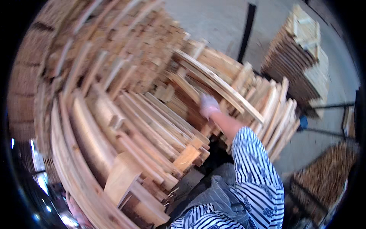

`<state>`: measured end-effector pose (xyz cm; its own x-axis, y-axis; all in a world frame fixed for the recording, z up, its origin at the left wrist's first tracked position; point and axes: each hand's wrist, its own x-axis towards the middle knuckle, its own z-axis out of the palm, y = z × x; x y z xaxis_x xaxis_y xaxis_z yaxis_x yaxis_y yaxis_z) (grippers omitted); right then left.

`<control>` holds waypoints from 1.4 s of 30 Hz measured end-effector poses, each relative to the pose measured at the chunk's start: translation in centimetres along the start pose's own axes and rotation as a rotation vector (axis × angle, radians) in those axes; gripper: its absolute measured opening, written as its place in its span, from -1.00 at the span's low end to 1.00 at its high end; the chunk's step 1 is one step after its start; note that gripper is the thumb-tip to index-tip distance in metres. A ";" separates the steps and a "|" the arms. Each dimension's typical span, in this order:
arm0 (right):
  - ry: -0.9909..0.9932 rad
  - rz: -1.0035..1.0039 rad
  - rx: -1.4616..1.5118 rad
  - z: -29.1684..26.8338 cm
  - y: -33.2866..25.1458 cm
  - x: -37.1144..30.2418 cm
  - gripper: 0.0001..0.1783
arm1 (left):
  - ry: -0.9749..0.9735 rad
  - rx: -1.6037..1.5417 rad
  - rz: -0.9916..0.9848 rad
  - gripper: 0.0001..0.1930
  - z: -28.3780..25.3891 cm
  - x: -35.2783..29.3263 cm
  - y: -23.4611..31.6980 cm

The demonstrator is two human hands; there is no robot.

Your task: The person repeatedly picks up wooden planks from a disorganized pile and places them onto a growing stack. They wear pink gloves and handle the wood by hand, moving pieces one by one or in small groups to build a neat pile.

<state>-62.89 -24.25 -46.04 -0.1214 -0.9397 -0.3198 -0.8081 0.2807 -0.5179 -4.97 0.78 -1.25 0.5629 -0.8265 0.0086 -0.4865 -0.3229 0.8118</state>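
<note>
Head view: I see right hand (209, 106) by the end of a short board (185, 87), amid stacked timber (280, 116); blurred, can't tell finger grip. Left hand (77, 212), lower left, beside long plank (64, 162); fingers mostly hidden, can't tell.

Sleeve (256, 171) at 4 o'clock: black-and-white stripes, dark patterned patches. Apron (215, 192), 5 o'clock: grey. Boards (88, 129), 9 o'clock: pale tan, pinkish in places. Post (247, 32), 1 o'clock: black. Floor (207, 15), 12 o'clock: grey.
</note>
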 end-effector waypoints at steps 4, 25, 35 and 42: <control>-0.150 0.184 0.137 0.4 0.8 -1.0 -0.52 | 0.061 0.214 0.106 -0.51 2.0 0.7 2.3; -0.315 -0.653 0.175 -38.5 -29.3 -19.1 -0.44 | 0.111 0.819 0.286 -0.41 3.1 3.3 1.6; -0.101 -0.831 -0.377 -26.0 -42.1 -21.7 -0.26 | 0.150 0.922 0.252 -0.44 1.3 1.3 0.8; -0.019 -1.043 -0.174 -30.2 -37.6 -16.9 -0.46 | 0.031 0.621 0.260 -0.43 -0.6 3.6 -1.4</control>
<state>-47.87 -24.85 2.85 0.6881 -0.6961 0.2048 -0.5791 -0.6969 -0.4231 -1.84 -1.48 -2.04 0.3899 -0.9025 0.1831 -0.8976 -0.3279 0.2947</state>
